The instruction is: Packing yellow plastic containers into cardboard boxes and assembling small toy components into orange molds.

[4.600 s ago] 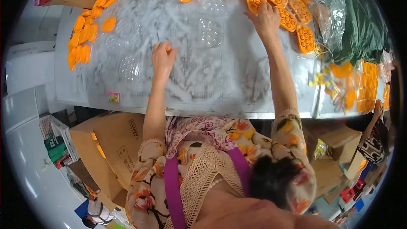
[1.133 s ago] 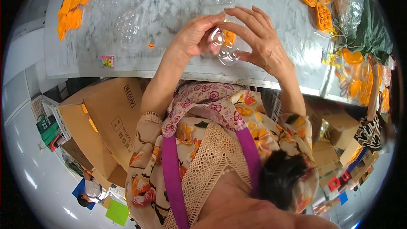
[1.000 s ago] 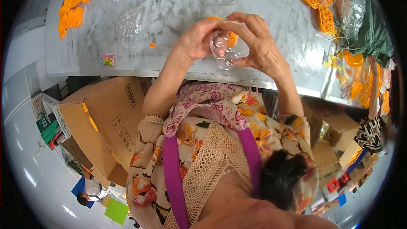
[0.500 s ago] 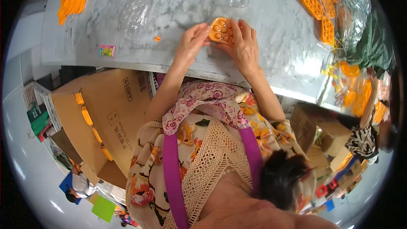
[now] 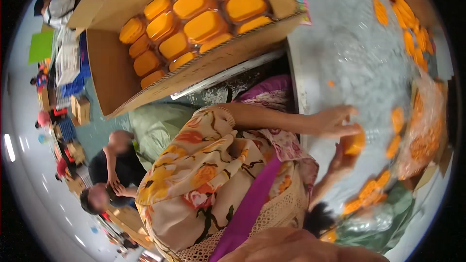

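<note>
In my right hand (image 5: 342, 159) is a small orange tray with rounded corners (image 5: 356, 143), held tilted above the grey table. Its cupped face is hard to make out now. Reaching over the table from my body, my left hand (image 5: 332, 122) is beside the tray, with thumb and fingers apart and fingertips close to or touching its edge. A tiny orange bit (image 5: 331, 83) lies on the table near my left hand.
A large cardboard box (image 5: 109, 63) filled with orange containers (image 5: 204, 26) in clear packaging stands left of the table. More orange pieces (image 5: 407, 19) line the table's far side. A clear bag of orange parts (image 5: 420, 131) sits there too. Two people (image 5: 114, 165) are behind on the left.
The view has swung round to the left, bringing the filled cardboard box into sight. The orange tray is tipped up in my right hand, where before it lay low over the table.
</note>
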A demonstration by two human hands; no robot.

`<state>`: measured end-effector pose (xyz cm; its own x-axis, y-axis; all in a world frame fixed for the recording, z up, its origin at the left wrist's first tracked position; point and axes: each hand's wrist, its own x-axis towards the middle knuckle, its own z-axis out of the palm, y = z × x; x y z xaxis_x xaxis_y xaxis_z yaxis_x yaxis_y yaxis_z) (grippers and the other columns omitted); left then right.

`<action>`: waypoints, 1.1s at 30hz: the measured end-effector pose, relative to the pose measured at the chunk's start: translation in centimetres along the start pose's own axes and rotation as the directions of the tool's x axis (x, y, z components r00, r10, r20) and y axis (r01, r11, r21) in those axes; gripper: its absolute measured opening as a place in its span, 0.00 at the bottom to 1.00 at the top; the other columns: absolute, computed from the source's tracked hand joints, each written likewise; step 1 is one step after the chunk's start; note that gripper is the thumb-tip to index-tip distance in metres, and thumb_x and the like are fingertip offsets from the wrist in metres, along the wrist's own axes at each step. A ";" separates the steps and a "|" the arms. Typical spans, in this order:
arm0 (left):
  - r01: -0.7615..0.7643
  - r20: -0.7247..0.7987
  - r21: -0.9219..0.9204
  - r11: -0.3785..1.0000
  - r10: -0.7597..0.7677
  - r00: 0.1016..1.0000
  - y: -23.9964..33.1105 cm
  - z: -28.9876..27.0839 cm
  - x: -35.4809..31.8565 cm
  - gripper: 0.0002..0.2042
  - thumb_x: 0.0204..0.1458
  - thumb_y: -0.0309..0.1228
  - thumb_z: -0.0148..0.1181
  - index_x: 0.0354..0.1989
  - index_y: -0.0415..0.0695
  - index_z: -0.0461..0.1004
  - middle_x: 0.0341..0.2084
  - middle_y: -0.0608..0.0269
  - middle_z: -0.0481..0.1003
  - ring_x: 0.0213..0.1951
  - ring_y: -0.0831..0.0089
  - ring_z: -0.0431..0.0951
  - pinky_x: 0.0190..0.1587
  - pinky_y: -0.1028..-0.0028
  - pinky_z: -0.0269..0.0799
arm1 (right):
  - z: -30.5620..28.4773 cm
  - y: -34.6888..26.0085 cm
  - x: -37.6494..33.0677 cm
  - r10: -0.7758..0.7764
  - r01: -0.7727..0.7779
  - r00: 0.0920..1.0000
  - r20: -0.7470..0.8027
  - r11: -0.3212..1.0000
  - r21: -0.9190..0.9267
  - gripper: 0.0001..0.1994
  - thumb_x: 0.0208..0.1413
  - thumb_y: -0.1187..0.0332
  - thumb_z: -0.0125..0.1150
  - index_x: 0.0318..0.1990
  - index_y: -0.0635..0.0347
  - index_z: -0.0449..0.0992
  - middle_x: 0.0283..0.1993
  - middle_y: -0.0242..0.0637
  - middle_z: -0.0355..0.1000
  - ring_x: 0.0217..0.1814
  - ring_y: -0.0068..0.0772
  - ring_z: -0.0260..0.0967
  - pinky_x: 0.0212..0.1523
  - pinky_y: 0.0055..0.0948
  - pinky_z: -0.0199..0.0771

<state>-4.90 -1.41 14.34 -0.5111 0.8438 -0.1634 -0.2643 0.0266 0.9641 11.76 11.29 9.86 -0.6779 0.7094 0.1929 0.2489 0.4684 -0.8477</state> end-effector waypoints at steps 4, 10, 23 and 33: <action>-0.396 -0.238 0.544 0.740 0.589 0.773 6.0 -6.7 -5.1 0.31 0.44 0.37 0.67 0.55 0.37 0.61 0.47 0.41 0.63 0.48 0.49 0.67 0.50 0.64 0.66 | 1.4 -11.3 6.6 0.081 -0.137 0.908 0.412 0.984 0.110 0.18 0.48 0.80 0.60 0.49 0.71 0.71 0.47 0.43 0.72 0.41 0.32 0.72 0.40 0.29 0.75; -0.343 -0.276 0.466 0.816 0.502 0.819 11.4 -13.6 -12.9 0.25 0.40 0.28 0.69 0.49 0.39 0.69 0.37 0.54 0.73 0.40 0.59 0.75 0.42 0.66 0.72 | 9.7 -26.6 13.2 -0.271 0.381 0.220 0.937 0.908 0.173 0.22 0.47 0.72 0.63 0.50 0.72 0.68 0.47 0.45 0.72 0.43 0.33 0.73 0.41 0.28 0.73; 0.073 -0.777 -0.405 0.912 -0.385 0.499 10.9 -28.4 -28.8 0.20 0.54 0.33 0.59 0.52 0.36 0.67 0.43 0.55 0.75 0.40 0.68 0.80 0.38 0.73 0.80 | 22.0 -26.6 11.8 -0.441 0.235 0.488 0.753 0.897 0.374 0.19 0.51 0.86 0.52 0.53 0.71 0.68 0.47 0.48 0.73 0.48 0.35 0.73 0.48 0.26 0.73; 0.380 -0.560 -0.558 0.738 -0.672 0.484 5.1 -31.0 -30.3 0.23 0.54 0.31 0.60 0.56 0.39 0.63 0.42 0.62 0.76 0.39 0.71 0.80 0.37 0.75 0.78 | 21.5 -26.4 11.9 -0.495 0.406 0.426 0.757 0.852 0.329 0.17 0.50 0.85 0.57 0.49 0.69 0.72 0.45 0.44 0.74 0.45 0.31 0.74 0.43 0.23 0.75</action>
<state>-16.11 -43.51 17.71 -0.5278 0.0906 -0.8445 -0.8453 0.0409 0.5327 -17.78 -3.94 23.95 -0.9358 -0.3283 0.1284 -0.2909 0.5137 -0.8071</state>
